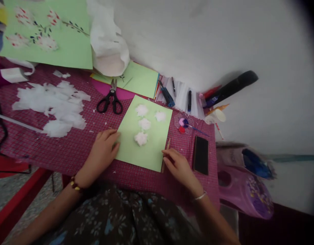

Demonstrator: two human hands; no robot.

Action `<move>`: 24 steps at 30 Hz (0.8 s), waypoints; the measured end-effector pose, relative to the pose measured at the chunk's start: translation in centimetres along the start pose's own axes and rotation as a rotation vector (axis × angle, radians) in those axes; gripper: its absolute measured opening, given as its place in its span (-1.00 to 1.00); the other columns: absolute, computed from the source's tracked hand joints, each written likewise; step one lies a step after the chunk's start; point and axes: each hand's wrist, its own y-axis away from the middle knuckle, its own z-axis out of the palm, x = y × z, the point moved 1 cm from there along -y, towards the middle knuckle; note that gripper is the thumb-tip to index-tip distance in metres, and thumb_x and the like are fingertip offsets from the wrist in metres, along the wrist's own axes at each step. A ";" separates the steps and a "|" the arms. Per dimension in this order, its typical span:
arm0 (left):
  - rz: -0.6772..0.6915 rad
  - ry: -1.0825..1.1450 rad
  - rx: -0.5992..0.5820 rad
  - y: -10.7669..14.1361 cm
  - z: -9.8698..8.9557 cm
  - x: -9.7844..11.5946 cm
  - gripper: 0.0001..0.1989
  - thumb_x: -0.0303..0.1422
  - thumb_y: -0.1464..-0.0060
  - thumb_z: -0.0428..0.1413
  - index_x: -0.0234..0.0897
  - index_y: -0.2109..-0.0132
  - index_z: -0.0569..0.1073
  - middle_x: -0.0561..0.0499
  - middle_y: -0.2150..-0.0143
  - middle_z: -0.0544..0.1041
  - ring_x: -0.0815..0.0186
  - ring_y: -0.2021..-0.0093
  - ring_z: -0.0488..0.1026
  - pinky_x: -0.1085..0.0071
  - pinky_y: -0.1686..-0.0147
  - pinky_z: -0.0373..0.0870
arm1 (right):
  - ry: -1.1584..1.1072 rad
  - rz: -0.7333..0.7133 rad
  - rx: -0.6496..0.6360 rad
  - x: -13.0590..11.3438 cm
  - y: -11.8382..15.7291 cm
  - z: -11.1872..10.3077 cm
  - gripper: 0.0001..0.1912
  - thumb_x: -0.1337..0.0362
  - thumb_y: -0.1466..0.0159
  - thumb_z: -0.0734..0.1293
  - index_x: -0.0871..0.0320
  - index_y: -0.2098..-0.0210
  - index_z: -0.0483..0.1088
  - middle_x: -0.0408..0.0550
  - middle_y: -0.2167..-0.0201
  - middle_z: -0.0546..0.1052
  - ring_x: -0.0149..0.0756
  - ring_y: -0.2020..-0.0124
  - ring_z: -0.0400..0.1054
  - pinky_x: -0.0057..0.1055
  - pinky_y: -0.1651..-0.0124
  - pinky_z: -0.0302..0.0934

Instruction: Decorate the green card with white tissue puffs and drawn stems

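A light green sheet of paper (128,149) lies on the table, with several fluffy white tissue puffs (144,124) on it. My left hand (102,151) rests at the sheet's left edge, its fingers stretched out and touching the paper. At the right edge, my right hand (179,166) reaches in with fingers extended and slightly apart. A pencil (168,144) lies along that edge, partly covered by the right fingertips. Beyond the sheet's upper left corner lie black-handled scissors (111,98).
White tissue pieces (54,105) are heaped at left. A finished flower picture (70,51) stands behind them, beside a white bag (109,44). To the right are a paint palette (183,124), a paintbrush (199,131), a phone (201,154), a stapler (167,95) and a marker (189,101).
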 end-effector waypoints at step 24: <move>0.693 0.408 -0.388 -1.1 -2.8 -6.9 -0.79 -0.37 -0.19 0.04 -0.21 0.09 0.53 -0.19 -0.05 0.56 0.07 -0.08 0.49 0.02 -0.13 0.41 | 0.276 0.491 0.307 -6.9 -8.0 6.0 -0.80 0.41 -0.25 0.24 0.22 0.19 0.46 0.02 0.25 0.54 -0.28 0.26 0.39 -0.40 0.15 0.21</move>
